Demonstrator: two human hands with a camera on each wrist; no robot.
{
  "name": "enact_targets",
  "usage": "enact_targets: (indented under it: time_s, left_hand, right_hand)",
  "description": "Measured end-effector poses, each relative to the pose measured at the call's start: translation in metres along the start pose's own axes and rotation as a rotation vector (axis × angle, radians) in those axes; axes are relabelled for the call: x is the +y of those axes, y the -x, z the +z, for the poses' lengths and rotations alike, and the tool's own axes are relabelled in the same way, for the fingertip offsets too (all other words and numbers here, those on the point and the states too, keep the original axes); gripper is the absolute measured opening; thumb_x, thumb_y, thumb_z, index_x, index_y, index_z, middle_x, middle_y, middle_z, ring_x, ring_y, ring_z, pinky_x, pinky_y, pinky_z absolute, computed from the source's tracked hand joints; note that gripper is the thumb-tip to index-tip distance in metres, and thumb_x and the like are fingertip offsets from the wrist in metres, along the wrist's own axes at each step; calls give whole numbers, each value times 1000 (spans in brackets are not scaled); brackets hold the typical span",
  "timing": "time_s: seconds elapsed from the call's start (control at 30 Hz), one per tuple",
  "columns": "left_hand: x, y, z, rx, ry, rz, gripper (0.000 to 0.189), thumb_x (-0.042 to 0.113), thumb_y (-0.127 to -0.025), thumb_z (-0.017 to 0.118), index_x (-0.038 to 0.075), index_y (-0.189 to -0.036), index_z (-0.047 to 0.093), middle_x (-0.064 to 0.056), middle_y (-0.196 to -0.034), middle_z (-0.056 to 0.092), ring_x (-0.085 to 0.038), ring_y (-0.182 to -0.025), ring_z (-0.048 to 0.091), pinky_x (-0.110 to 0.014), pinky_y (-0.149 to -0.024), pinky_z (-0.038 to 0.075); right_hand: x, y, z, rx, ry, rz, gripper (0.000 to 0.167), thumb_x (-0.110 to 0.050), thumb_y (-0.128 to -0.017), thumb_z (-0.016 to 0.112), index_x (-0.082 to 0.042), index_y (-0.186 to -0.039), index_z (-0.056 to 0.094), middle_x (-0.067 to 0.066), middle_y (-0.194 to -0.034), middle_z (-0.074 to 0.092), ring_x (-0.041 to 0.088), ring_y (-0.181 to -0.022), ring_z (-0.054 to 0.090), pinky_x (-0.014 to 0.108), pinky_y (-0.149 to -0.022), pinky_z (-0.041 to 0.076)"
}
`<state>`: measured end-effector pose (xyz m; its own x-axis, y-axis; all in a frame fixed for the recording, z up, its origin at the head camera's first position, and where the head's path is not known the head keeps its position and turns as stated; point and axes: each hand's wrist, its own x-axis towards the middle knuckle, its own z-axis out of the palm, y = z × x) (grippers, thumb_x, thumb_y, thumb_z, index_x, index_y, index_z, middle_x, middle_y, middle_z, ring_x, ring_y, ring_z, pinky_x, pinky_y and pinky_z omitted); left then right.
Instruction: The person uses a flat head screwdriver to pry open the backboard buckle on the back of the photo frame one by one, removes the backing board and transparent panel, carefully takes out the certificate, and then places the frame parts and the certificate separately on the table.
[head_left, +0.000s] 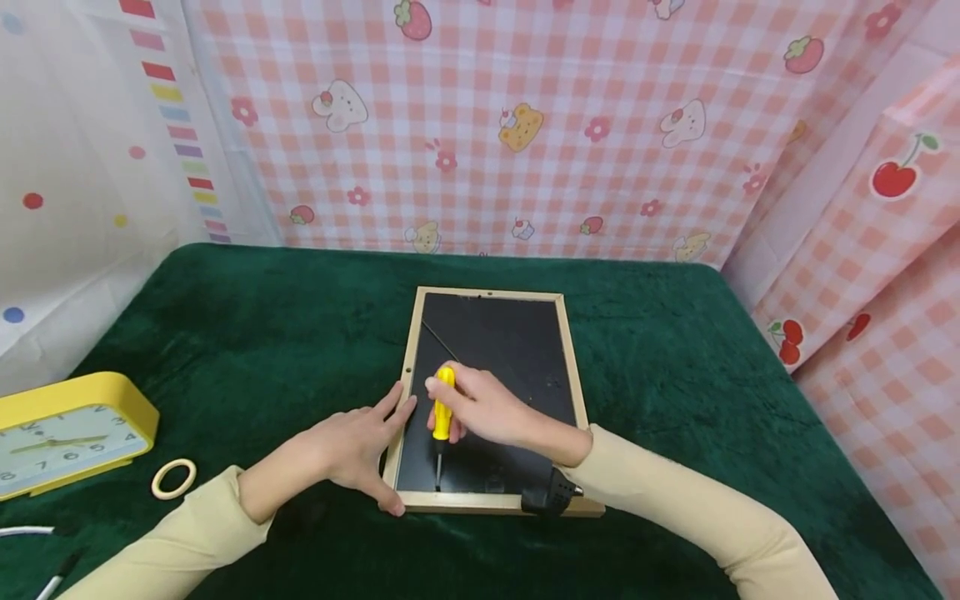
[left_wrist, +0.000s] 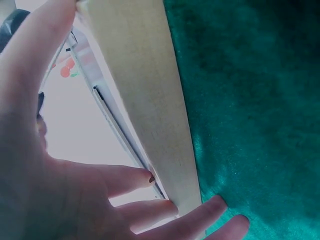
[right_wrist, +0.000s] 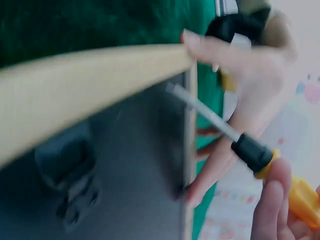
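Note:
A light wooden picture frame (head_left: 465, 502) lies on the green cloth, its black back panel (head_left: 502, 333) facing up. My right hand (head_left: 480, 404) grips a yellow-handled screwdriver (head_left: 444, 408) upright, with its tip near the inner edge of the frame's near side. In the right wrist view the bare metal shaft (right_wrist: 210, 117) points toward the frame's corner. My left hand (head_left: 356, 450) is spread along the frame's left side. Its thumb touches the near left corner, and its other fingers lie over the left rail (left_wrist: 135, 85).
A yellow clock (head_left: 82, 429) stands at the left, with a pale ring (head_left: 173, 479) beside it. Two white pen-like items lie at the lower left, one being a black-ended marker (head_left: 60, 575). Patterned curtains (head_left: 480, 125) hang behind the table.

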<state>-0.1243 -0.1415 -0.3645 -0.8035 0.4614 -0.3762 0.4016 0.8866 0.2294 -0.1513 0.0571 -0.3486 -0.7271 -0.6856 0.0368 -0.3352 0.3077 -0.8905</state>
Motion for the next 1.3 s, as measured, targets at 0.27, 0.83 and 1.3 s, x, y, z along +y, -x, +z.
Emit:
enact_targets:
  time_s: [0.27, 0.83, 1.3]
  left_hand:
    - [0, -2, -1, 16, -5, 26, 120, 64, -49, 72, 11, -142, 18, -14, -145, 5, -32, -113, 41, -45, -85, 39]
    - [1, -2, -4, -1, 5, 26, 119, 64, -50, 72, 10, -142, 17, -14, -145, 4, -32, -115, 38, -46, -88, 36]
    - [2, -1, 0, -10, -23, 30, 123, 68, -49, 69, 9, -142, 15, -13, -145, 2, -31, -116, 37, -46, -88, 36]
  right_hand:
    - [-16, 34, 17, 132, 208, -218, 7, -17, -92, 48, -10, -94, 48, -4, -76, 60, 1, -54, 52, 20, -50, 44]
    - [-17, 35, 15, 65, 250, -306, 11, -20, -93, 46, -9, -96, 47, -6, -71, 54, 1, -52, 49, 16, -50, 42]
    - [5, 21, -69, -53, -160, -148, 16, -12, -96, 37, 2, -94, 45, 14, -81, 61, 29, -60, 57, 32, -54, 49]
